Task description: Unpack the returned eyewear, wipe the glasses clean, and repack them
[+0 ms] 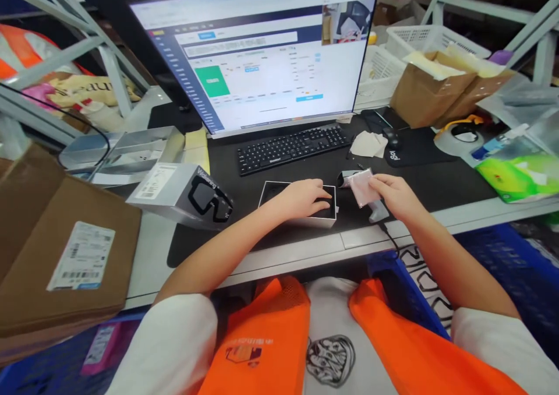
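Note:
My left hand (305,198) lies inside an open white box with a black lining (273,192) on the black desk mat, fingers curled down onto the lining. My right hand (393,194) pinches a small pale pink pouch (363,187) just to the right of the box. A barcode scanner (376,211) lies under and beside that hand, its cable running off the desk edge. A grey product box printed with black glasses (183,196) rests on its side to the left.
A black keyboard (292,147) and a large monitor (262,57) stand behind the box. A mouse (392,139) and crumpled paper (369,144) lie at the right, with cardboard boxes (430,89) and a green tissue pack (519,176) beyond. A brown labelled carton (65,255) fills the left.

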The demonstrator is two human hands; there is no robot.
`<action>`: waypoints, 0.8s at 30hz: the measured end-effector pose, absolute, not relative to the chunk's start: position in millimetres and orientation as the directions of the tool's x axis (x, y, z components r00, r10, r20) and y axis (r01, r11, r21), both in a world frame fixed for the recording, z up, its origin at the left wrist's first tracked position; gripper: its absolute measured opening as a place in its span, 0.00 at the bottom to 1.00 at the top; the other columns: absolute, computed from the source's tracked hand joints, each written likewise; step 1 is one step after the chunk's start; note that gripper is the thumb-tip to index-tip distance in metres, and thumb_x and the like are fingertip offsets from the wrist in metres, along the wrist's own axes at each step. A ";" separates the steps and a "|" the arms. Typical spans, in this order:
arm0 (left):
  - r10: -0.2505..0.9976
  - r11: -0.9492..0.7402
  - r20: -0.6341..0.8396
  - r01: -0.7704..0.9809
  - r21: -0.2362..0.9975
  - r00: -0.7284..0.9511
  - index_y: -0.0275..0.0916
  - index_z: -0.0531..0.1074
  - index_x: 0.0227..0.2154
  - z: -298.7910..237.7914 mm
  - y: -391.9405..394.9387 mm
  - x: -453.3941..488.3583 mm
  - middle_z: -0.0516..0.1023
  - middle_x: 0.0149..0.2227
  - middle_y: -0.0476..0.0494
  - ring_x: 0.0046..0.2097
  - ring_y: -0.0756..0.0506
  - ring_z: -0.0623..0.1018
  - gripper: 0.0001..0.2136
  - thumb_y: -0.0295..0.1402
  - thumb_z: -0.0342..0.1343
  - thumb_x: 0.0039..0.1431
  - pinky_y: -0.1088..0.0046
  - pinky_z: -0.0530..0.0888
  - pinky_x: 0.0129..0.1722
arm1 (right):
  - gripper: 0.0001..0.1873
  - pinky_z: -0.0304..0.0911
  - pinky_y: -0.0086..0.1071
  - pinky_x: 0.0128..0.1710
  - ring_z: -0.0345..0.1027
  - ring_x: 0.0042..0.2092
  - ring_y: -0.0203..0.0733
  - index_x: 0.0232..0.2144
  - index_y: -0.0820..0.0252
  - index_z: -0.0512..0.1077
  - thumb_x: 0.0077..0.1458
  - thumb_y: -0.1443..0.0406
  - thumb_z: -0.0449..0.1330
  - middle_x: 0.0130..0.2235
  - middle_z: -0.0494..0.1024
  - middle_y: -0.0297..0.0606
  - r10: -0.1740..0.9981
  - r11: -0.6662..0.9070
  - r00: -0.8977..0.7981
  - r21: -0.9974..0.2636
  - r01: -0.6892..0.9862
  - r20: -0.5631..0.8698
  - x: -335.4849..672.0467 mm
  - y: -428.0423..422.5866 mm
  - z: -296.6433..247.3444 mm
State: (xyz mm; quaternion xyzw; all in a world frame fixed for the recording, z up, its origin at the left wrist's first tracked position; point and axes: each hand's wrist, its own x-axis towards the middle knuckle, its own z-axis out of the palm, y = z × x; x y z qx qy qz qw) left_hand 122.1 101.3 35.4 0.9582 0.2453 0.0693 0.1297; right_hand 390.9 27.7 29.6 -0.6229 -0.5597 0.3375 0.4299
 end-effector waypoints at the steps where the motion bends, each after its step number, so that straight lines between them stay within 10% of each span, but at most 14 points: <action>1: 0.483 -0.850 0.103 0.437 0.295 0.869 0.43 0.80 0.50 32.0 101.7 121.1 0.77 0.40 0.44 0.41 0.44 0.78 0.15 0.39 0.55 0.68 0.68 0.72 0.39 | 0.16 0.60 0.31 0.34 0.65 0.31 0.37 0.29 0.60 0.79 0.54 0.53 0.62 0.28 0.76 0.32 0.987 -0.012 0.154 -0.920 0.393 0.053 391.5 25.3 27.4; 8: 0.571 -0.816 0.431 0.425 0.392 0.698 0.38 0.78 0.31 20.4 104.6 111.0 0.76 0.36 0.43 0.42 0.43 0.76 0.11 0.36 0.55 0.67 0.64 0.74 0.45 | 0.17 0.61 0.32 0.31 0.64 0.30 0.38 0.26 0.59 0.78 0.51 0.50 0.67 0.26 0.74 0.34 0.991 -0.042 0.133 -0.984 0.172 -0.019 386.4 32.7 15.2; 16: 0.722 -0.682 0.691 0.144 0.717 -0.018 0.41 0.66 0.32 45.8 131.7 84.8 0.80 0.51 0.42 0.56 0.42 0.78 0.17 0.50 0.53 0.68 0.60 0.71 0.61 | 0.19 0.59 0.32 0.36 0.63 0.31 0.37 0.23 0.59 0.72 0.57 0.51 0.60 0.26 0.71 0.32 0.993 0.119 -0.059 -0.951 0.285 0.106 355.2 38.4 31.5; 20: 0.599 -0.785 0.750 -0.017 0.620 -0.280 0.43 0.63 0.35 79.1 134.2 62.6 0.81 0.47 0.47 0.55 0.44 0.80 0.17 0.52 0.52 0.68 0.59 0.72 0.62 | 0.17 0.63 0.34 0.40 0.70 0.37 0.42 0.31 0.59 0.78 0.60 0.54 0.57 0.33 0.79 0.36 0.981 0.189 -0.129 -0.880 0.436 0.146 343.3 41.6 34.0; 24: 0.493 -0.855 0.862 0.116 0.505 -0.117 0.44 0.65 0.35 119.9 91.1 24.5 0.82 0.46 0.50 0.53 0.43 0.80 0.14 0.47 0.56 0.67 0.55 0.73 0.61 | 0.16 0.66 0.37 0.46 0.75 0.43 0.46 0.36 0.58 0.79 0.63 0.56 0.55 0.40 0.83 0.39 0.951 0.309 -0.142 -0.799 0.516 0.276 345.2 44.4 35.0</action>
